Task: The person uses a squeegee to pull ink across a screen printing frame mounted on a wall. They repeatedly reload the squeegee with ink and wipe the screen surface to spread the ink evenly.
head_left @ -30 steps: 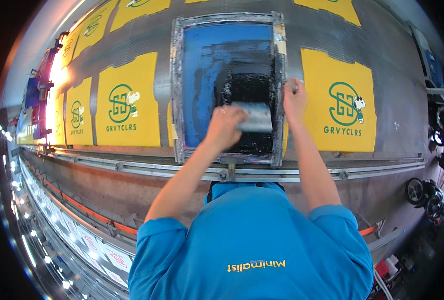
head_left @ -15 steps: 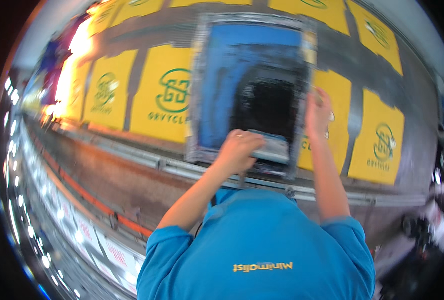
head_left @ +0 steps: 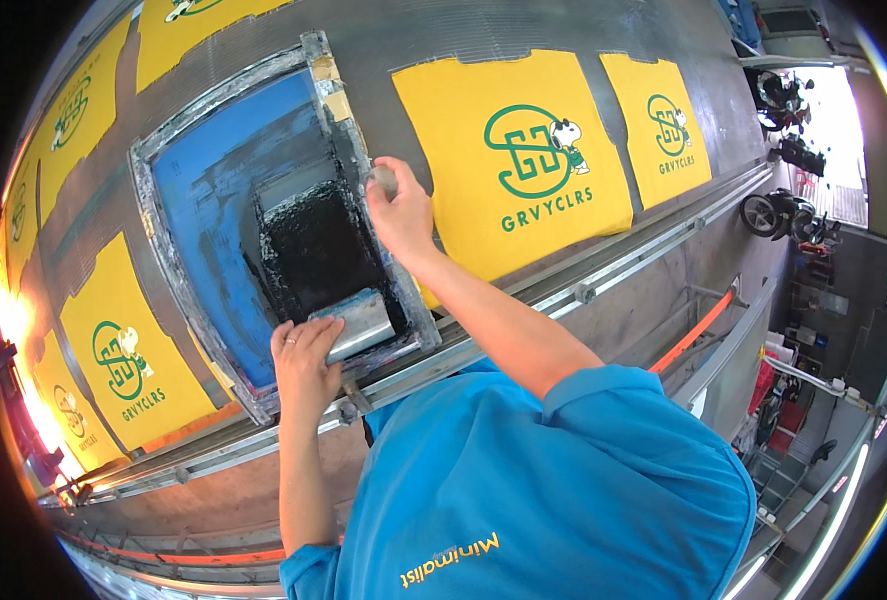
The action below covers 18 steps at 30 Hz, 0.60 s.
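Observation:
A screen-printing frame [head_left: 149, 205] with blue mesh and a pool of black ink [head_left: 316, 240] lies slanted over the long table. At its near end my left hand [head_left: 307, 362] grips a squeegee [head_left: 364, 322] with a broad metallic face, fingers over its left end. My right hand [head_left: 402, 212] is closed at the frame's right side, thumb and fingers around a small pale piece at the edge. What that piece is, I cannot make out. Just right of the frame lies a yellow shirt panel [head_left: 444, 130] with a green print and a small cartoon dog.
More printed yellow panels [head_left: 169, 345] lie left of the frame, and another panel [head_left: 629, 90] lies farther right. A metal rail [head_left: 654, 250] runs along the table's near edge. Bright orange light glows at far left. Motorbikes [head_left: 789, 212] stand at the right.
My view has swung, so the frame now appears farther left and slanted. The neighbouring panel's print, partly hidden before, shows whole. The squeegee stays at the frame's near end.

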Each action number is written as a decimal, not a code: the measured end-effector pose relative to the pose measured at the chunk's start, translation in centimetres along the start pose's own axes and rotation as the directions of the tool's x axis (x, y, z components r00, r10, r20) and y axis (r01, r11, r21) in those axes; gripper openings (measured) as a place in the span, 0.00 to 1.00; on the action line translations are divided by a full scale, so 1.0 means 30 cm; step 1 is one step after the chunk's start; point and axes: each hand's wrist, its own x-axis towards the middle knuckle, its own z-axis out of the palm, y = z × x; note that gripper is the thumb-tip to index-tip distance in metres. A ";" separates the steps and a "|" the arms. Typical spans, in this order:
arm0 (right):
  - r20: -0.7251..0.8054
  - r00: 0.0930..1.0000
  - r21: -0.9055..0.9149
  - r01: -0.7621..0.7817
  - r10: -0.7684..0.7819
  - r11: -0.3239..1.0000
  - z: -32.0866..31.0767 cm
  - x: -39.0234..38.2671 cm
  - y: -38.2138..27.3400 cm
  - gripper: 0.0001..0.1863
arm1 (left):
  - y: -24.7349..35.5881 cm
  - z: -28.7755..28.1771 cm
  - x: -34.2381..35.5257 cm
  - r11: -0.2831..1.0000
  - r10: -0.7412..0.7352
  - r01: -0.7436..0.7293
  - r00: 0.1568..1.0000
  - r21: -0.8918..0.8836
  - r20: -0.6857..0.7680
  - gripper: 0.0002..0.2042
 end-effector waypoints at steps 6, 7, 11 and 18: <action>-0.049 0.985 -0.182 0.152 -0.163 0.971 0.080 -0.036 0.026 0.21 | -0.187 -0.120 0.123 0.996 0.071 -0.068 0.996 0.065 -0.045 0.25; -0.036 0.978 -0.216 0.192 -0.204 0.957 0.080 -0.038 0.039 0.21 | -0.209 -0.130 0.159 0.997 0.073 -0.071 0.994 0.031 -0.076 0.23; 0.016 0.993 -0.199 0.116 -0.115 0.973 0.078 -0.037 0.055 0.22 | -0.307 -0.181 0.346 0.999 0.025 -0.026 0.998 -0.025 -0.050 0.17; 0.251 0.753 -0.220 0.657 -0.609 0.721 0.119 0.075 -0.194 0.23 | -0.423 -0.202 0.594 0.982 -0.097 0.111 0.991 -0.154 0.095 0.16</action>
